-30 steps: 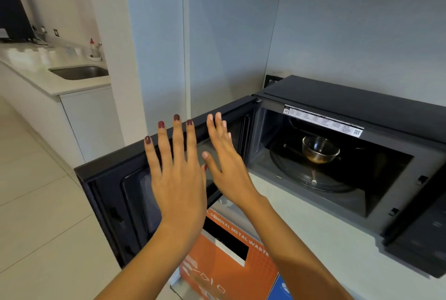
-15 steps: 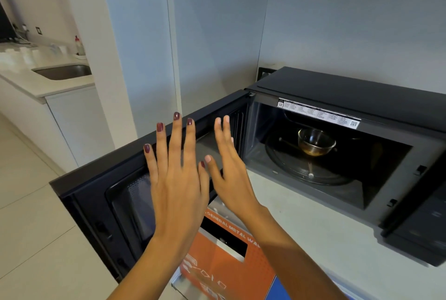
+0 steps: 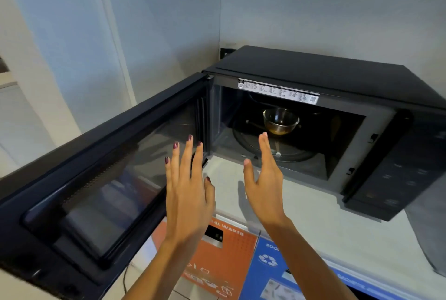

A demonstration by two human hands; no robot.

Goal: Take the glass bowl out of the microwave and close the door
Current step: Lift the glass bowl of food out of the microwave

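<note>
Black microwave (image 3: pixel 325 77) is sitting on a pale counter (image 3: pixel 313 215), its door (image 3: pixel 96 179) swung wide toward nine o'clock. The glass bowl (image 3: pixel 281 121) is resting on the turntable (image 3: pixel 272 147) deep inside the cavity, at about one o'clock from us, with something amber pooling in its base. We are holding both hands up in front of the opening, each empty: the left hand (image 3: pixel 187 191) is flat with fingers spread, just beside the door's hinge edge; the right hand (image 3: pixel 264 179) is turned edge-on, fingers together, thumb apart, tips pointing at the bowl and not touching it. Judging by this, the reach is only beginning. Risks we are noting: the bowl may be hot, and a bare-handed flinch could drop it; smooth glass could slip from a one-handed hold; tilting it over the sill could spill the contents; the left forearm could be knocking the door. Below, at six o'clock, orange (image 3: pixel 217 251) and blue (image 3: pixel 277 275) waste-bin lids are showing.
</note>
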